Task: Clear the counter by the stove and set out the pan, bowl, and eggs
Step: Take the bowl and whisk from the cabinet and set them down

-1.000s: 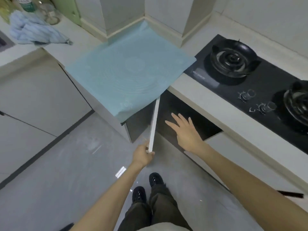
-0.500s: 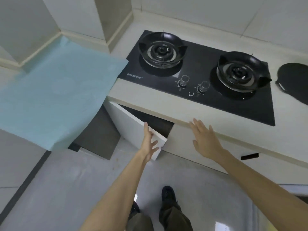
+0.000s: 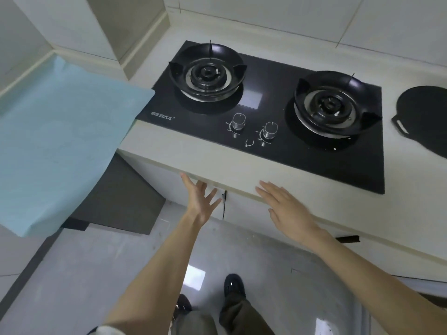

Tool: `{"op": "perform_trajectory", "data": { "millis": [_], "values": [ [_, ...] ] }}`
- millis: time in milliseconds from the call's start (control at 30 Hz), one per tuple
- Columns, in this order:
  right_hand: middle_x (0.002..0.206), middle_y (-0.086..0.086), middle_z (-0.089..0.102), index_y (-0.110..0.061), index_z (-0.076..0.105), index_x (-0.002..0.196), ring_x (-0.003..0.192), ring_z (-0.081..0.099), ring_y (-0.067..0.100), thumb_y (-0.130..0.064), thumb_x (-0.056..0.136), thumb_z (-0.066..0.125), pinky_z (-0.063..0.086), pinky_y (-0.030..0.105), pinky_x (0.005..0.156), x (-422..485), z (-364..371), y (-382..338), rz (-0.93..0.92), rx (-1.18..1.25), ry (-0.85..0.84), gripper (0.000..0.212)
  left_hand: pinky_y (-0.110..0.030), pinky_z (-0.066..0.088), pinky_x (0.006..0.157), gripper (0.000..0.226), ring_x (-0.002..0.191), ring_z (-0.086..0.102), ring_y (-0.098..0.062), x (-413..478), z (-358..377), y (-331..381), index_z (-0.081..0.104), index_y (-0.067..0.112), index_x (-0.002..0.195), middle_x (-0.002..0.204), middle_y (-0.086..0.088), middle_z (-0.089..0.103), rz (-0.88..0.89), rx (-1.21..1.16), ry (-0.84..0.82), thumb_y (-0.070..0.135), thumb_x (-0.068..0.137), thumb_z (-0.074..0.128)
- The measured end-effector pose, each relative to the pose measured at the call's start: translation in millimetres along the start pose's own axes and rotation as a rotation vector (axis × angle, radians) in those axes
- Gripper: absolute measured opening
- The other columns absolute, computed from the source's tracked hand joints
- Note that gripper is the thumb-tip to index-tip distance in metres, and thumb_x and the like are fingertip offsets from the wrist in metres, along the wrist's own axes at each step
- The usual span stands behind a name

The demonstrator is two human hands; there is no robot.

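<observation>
A black two-burner gas stove [image 3: 266, 112] is set into the pale counter [image 3: 193, 155]. My left hand [image 3: 200, 199] presses flat, fingers spread, against the white cabinet door [image 3: 169, 180] under the counter, which stands shut. My right hand [image 3: 287, 211] hovers open, fingers straight, in front of the counter's front edge and holds nothing. A flat black round pan or griddle [image 3: 425, 119] lies on the counter to the right of the stove. No bowl or eggs are in view.
A light blue mat [image 3: 55, 146] covers the counter left of the stove and hangs over its corner. Two knobs [image 3: 254, 125] sit at the stove's front. A black cabinet handle [image 3: 348, 238] shows below right. My shoes [image 3: 232, 284] stand on the grey floor.
My left hand let go of the door's edge and pushed the open cabinet door shut. The view swung right from the blue mat to the stove. My right hand stayed open near the counter edge.
</observation>
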State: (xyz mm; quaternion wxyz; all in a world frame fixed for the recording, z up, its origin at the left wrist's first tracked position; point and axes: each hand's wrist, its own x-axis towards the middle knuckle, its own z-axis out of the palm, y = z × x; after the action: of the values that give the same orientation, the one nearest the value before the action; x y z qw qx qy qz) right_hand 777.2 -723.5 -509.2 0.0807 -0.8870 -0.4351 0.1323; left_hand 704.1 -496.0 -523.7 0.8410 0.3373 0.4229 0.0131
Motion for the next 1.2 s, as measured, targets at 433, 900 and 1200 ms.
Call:
{"op": "perform_trajectory", "data": {
  "millis": [433,900,1200],
  "values": [
    [0.135,-0.001,0.050,-0.016,0.046,0.137,0.122,0.045,0.014,-0.002,0.095,0.041,0.040,0.026,0.101,-78.1,1.3,3.6,0.289,0.252,0.240,0.045,-0.027,0.045,0.093,0.035,0.100,0.059,-0.014,-50.4,34.4,-55.5,0.057,0.018,0.127,0.112,0.002,0.063,0.237,1.166,-0.107,0.027,0.093,0.050],
    [0.153,0.010,0.026,-0.008,0.021,0.148,0.137,0.033,0.027,-0.008,0.094,0.048,0.029,0.028,0.108,-173.4,40.4,74.1,1.090,0.792,0.140,0.061,-0.048,-0.006,0.117,0.068,0.146,-0.016,-0.023,-71.0,157.7,-149.6,-0.003,0.032,0.150,0.158,0.009,-0.014,1.005,2.152,-0.763,0.020,0.097,0.038],
    [0.101,0.004,0.050,-0.018,0.037,0.109,0.083,0.052,0.020,0.001,0.085,0.046,0.038,0.016,0.057,-148.3,62.1,121.8,1.184,1.049,0.242,0.032,-0.052,0.031,0.106,0.078,0.139,0.032,-0.032,-48.3,175.0,-177.4,0.030,0.027,0.147,0.153,-0.004,0.033,1.206,2.207,-0.590,0.003,0.078,0.058]
  ]
}}
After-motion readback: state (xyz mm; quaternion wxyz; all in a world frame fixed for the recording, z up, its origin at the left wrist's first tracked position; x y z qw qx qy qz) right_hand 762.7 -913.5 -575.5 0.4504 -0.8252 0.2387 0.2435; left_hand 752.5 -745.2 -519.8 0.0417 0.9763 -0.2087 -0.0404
